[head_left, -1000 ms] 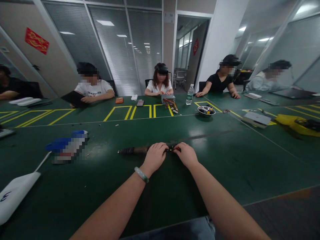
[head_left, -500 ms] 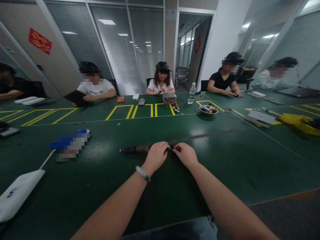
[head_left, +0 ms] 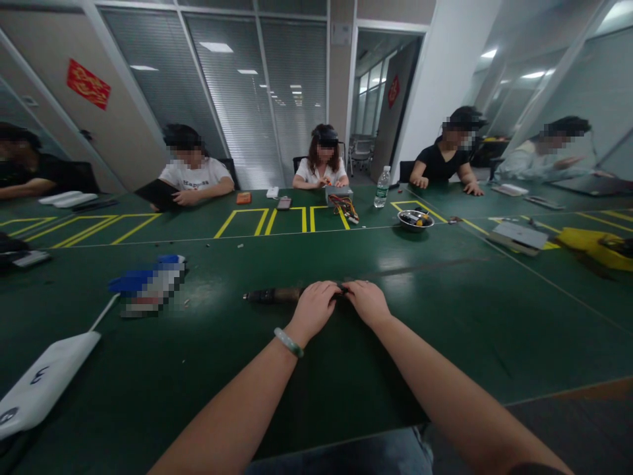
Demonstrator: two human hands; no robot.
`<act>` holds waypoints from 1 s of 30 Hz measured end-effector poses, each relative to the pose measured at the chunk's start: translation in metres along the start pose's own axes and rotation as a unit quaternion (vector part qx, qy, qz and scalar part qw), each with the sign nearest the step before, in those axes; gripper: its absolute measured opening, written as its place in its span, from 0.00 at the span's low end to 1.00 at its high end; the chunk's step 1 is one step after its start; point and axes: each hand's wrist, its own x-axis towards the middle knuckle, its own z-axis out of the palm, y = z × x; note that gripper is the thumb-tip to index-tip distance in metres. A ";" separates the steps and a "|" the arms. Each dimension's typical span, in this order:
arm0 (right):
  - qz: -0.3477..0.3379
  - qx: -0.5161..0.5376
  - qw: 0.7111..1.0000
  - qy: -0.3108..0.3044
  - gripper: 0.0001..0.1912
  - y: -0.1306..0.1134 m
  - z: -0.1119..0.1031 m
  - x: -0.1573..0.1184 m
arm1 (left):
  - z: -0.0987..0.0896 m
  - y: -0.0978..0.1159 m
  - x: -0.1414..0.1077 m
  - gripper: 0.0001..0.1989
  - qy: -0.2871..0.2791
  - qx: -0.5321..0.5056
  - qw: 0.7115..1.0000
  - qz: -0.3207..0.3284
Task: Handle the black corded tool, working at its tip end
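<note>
A dark elongated object (head_left: 274, 295) with a brown middle section is held on the dark green tabletop (head_left: 208, 369), well in from its near edge and directly in front of the wearer. Its exact kind cannot be told, and its right-hand end is hidden under the fingers.

The left hand (head_left: 314, 309) and the right hand (head_left: 368, 303) are set close together, with a narrow gap between them. Both are curled down over that end of the object, and their fingertips nearly meet. A pale green bangle (head_left: 289, 342) is worn on the left wrist.

To the left of the hands, a pixelated blue and white item (head_left: 148, 284) is laid on the tabletop, and a white flat object (head_left: 44, 376) with a thin white cord is placed near the left edge. Further off, yellow tape lines (head_left: 242, 224) are marked across the tabletop. A metal bowl (head_left: 414, 220) holding small items is set beyond the hands, and a plastic water bottle (head_left: 382, 187) stands beside a grey box (head_left: 339, 194) with coloured wires. A yellow bag (head_left: 591, 247) is placed at the far right.

Five co-workers are seated around the far side, and the hands of one in a white top (head_left: 324, 158) are kept near the grey box.
</note>
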 end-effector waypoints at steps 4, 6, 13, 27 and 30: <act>-0.046 -0.060 0.996 -0.052 0.10 0.000 -0.004 0.007 | 0.002 -0.003 -0.002 0.25 -0.004 0.015 1.000 -0.008; -0.070 -0.083 0.992 -0.060 0.11 -0.001 -0.007 0.009 | 0.004 -0.004 -0.003 0.29 -0.004 0.024 1.000 -0.011; -0.064 -0.109 0.990 -0.065 0.15 -0.005 -0.008 0.008 | 0.004 -0.005 -0.006 0.31 0.012 0.024 1.000 0.007; -0.045 -0.105 0.989 -0.091 0.13 0.005 -0.008 0.018 | -0.030 0.005 -0.016 0.18 0.008 -0.054 0.997 0.050; 0.022 -0.129 0.987 -0.098 0.13 0.035 -0.022 0.017 | -0.034 0.003 -0.019 0.16 -0.010 -0.076 0.997 0.032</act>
